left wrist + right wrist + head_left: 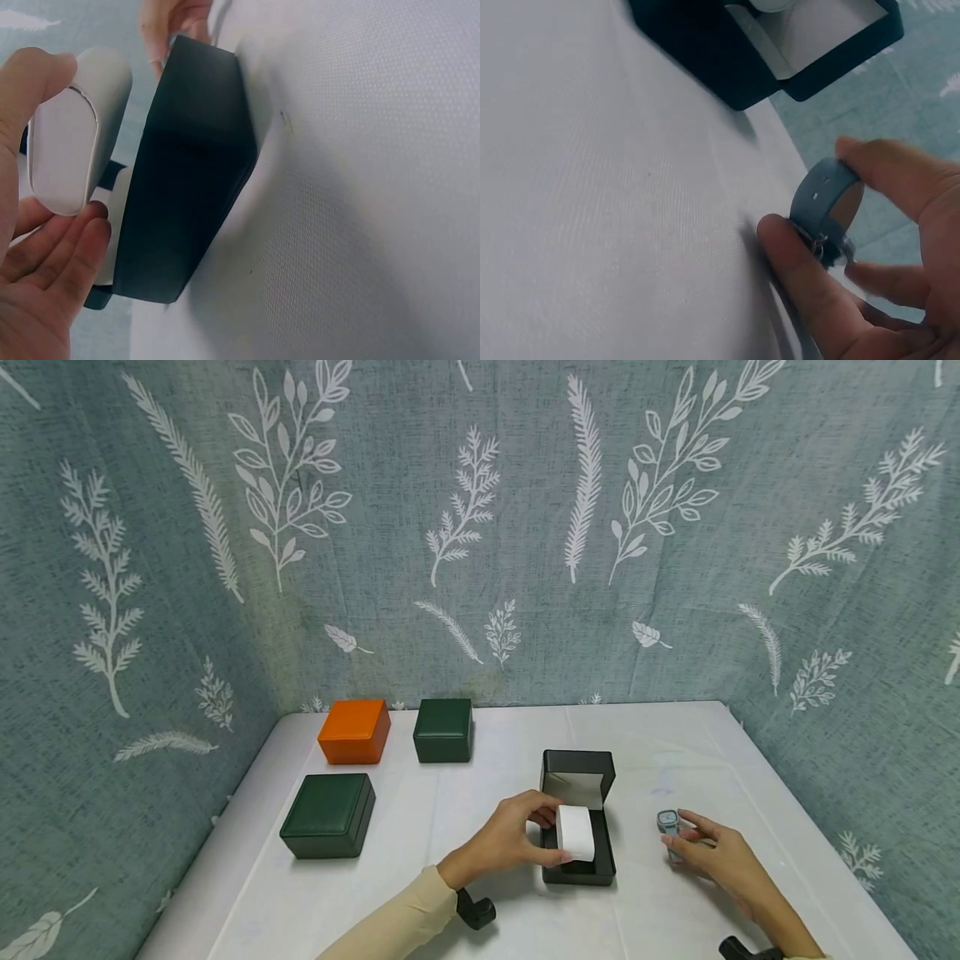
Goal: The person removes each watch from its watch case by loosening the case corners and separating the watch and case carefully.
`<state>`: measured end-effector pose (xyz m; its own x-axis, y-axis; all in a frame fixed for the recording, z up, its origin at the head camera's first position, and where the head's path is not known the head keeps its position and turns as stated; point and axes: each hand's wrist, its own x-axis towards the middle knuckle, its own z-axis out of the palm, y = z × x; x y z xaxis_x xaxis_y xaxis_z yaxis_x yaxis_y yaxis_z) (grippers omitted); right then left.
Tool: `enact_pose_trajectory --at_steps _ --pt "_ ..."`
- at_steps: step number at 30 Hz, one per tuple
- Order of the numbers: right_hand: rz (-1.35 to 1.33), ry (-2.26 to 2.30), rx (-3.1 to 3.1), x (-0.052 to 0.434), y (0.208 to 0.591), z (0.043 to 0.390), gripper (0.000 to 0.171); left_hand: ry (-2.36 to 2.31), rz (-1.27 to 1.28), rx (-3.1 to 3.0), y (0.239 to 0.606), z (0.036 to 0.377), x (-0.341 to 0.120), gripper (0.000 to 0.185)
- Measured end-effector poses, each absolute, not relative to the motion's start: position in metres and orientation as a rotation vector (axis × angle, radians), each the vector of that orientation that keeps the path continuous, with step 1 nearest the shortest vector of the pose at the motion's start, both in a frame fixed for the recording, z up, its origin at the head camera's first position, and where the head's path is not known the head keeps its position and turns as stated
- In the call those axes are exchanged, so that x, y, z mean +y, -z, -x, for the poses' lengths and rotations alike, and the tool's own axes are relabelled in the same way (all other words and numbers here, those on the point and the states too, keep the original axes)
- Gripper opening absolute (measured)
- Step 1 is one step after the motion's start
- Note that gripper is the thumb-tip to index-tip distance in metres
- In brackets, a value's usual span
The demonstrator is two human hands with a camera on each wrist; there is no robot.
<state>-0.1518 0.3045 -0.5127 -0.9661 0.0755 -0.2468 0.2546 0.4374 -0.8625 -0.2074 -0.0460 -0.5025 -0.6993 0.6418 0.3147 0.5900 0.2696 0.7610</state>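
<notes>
My left hand (510, 835) pinches a white watch cushion (575, 833) by its two ends, thumb on one end and fingertips on the other. The cushion is above the black watch box (578, 875), whose lid (578, 763) stands raised with a pale lining. In the left wrist view the cushion (64, 154) shows a flat rounded end. To the right of the box, my right hand (720, 856) holds a watch (667, 821) with a squarish face and blue-grey strap. In the right wrist view the strap (823, 193) curves round in a loop between thumb and fingers.
Three closed boxes are on the left of the white-covered table (480, 893): an orange box (356, 732), a smaller green box (443, 731) and a larger green box (327, 816). Leaf-patterned blue-grey cloth (480, 610) hangs behind and at both sides.
</notes>
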Motion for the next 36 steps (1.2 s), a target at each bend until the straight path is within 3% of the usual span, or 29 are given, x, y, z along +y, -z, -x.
enact_pose_trajectory --at_steps 22,36 --pt "-0.331 1.680 2.452 0.304 0.515 0.142 0.081 -1.454 -1.199 2.451 0.502 0.206 -0.047 0.061" --pt "-0.284 1.398 2.679 0.308 0.503 0.143 0.074 -1.486 -1.176 2.427 0.503 0.208 -0.048 0.058"
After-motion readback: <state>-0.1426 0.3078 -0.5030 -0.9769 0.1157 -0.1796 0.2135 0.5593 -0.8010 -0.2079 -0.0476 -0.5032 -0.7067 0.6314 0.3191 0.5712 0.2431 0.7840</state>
